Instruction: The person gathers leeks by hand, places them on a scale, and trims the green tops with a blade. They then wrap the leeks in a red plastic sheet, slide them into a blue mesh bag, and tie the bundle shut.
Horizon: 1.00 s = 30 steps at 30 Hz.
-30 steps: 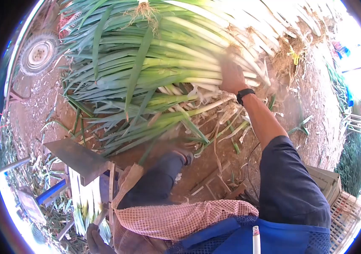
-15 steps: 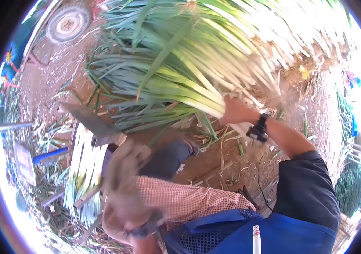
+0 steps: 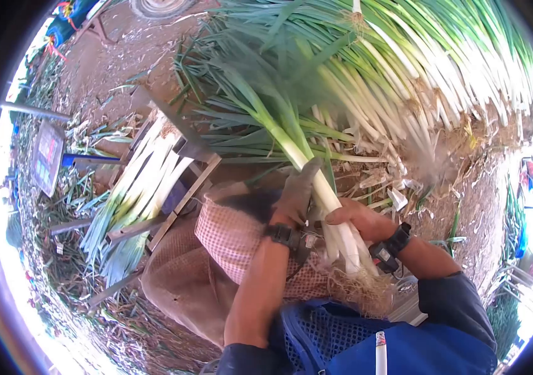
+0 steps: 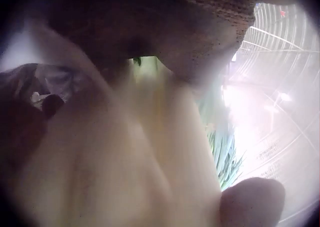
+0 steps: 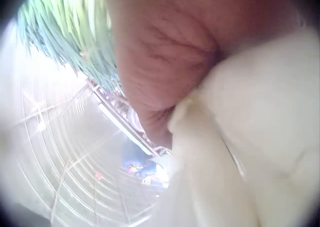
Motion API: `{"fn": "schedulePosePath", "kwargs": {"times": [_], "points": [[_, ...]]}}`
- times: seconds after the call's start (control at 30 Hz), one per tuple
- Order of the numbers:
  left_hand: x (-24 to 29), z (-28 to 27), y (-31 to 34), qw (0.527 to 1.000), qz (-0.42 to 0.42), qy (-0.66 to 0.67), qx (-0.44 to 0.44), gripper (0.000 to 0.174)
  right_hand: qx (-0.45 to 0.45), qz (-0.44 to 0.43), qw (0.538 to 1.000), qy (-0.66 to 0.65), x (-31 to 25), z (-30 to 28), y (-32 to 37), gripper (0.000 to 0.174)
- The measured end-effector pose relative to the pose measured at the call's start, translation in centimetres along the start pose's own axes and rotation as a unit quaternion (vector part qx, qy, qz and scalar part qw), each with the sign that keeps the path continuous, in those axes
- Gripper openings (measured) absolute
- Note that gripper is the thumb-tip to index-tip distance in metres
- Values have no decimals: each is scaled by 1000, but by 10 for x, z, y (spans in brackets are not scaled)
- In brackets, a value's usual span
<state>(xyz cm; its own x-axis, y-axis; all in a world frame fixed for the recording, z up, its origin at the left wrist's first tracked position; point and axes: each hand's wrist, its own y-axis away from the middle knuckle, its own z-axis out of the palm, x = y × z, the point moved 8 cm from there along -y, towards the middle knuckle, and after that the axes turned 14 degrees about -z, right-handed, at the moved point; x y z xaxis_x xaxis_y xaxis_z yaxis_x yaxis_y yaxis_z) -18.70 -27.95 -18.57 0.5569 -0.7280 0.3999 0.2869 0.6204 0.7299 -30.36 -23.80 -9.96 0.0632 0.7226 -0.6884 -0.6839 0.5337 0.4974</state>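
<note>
Together, left hand (image 3: pixel 296 192) and right hand (image 3: pixel 364 221) clasp a leek bunch (image 3: pixel 324 191); a rack (image 3: pixel 185 203) cradles more leeks (image 3: pixel 143 178).

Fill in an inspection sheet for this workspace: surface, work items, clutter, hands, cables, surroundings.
Surface: brown dirt ground, strewn with plant scraps.
Work items: long bunch of white-stalked green leeks, roots toward the person's body; large pile of similar leeks beyond; more leeks on a wood-and-metal rack.
Clutter: dry, pale husks and loose leaves on the ground near the pile.
Hands: left hand, grey-gloved, grips the bunch; bare right hand grips it nearer the roots.
Cables: nothing seen for certain.
Surroundings: part of a wheel at the top edge; flat, tilted panel far left, display unreadable.
</note>
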Motion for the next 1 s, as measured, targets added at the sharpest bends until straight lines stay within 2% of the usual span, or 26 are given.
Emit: {"fn": "schedulePosePath", "kwargs": {"times": [0.07, 0.1, 0.2, 0.23, 0.33, 0.37, 0.43, 0.5, 0.53, 0.6, 0.67, 0.7, 0.73, 0.8, 0.87, 0.9, 0.93, 1.0], "points": [[15, 8, 21, 998, 33, -43, 16, 48, 4, 10, 999, -33, 3, 6, 3, 50], [19, 6, 30, 998, 43, -46, 21, 51, 39, 8, 997, -65, 1, 7, 10, 54], [28, -12, 33, 990, 94, 66, 87, 53, 10, -11, 993, -114, -4, 14, 26, 58], [43, -19, 43, 969, 166, 14, 185, 54, 1, -21, 991, -133, -5, 15, 32, 62], [67, -44, 63, 925, 244, 65, 283, 70, 6, 7, 986, -169, -3, 18, 53, 66], [73, -78, 25, 834, 379, -207, 345, 69, 12, 17, 984, -176, -2, 16, 61, 68], [75, -63, 28, 717, 398, -398, 411, 62, -8, 12, 985, -172, 0, 16, 68, 69], [73, -57, 16, 690, 336, -500, 401, 53, -5, 17, 987, -162, 0, 15, 75, 70], [73, -59, 11, 730, 269, -513, 363, 48, 7, 26, 987, -156, 0, 13, 80, 71], [79, -61, 22, 690, 186, -588, 378, 36, 20, 29, 989, -147, -1, 9, 84, 72], [94, -60, 47, 517, 150, -698, 472, 24, 24, 14, 989, -144, -3, 5, 87, 73], [103, -69, 57, 473, 133, -711, 504, 24, 26, 5, 992, -124, -5, 4, 90, 70], [108, -78, 64, 458, 124, -710, 520, 26, 29, 2, 993, -116, -5, -2, 90, 69], [105, -90, 68, 513, 109, -694, 494, 30, 36, -6, 995, -98, -6, -16, 89, 69], [81, -80, 57, 612, 81, -684, 388, 35, 32, -50, 994, -87, -8, -23, 84, 61], [62, -66, 56, 658, 77, -670, 335, 37, 36, -40, 992, -118, -8, -23, 85, 58], [47, -49, 61, 701, 97, -642, 295, 40, 39, -30, 988, -148, -9, -20, 85, 56], [33, -15, 101, 718, 239, -590, 283, 45, 76, -15, 994, -76, -18, -19, 89, 53]]}}
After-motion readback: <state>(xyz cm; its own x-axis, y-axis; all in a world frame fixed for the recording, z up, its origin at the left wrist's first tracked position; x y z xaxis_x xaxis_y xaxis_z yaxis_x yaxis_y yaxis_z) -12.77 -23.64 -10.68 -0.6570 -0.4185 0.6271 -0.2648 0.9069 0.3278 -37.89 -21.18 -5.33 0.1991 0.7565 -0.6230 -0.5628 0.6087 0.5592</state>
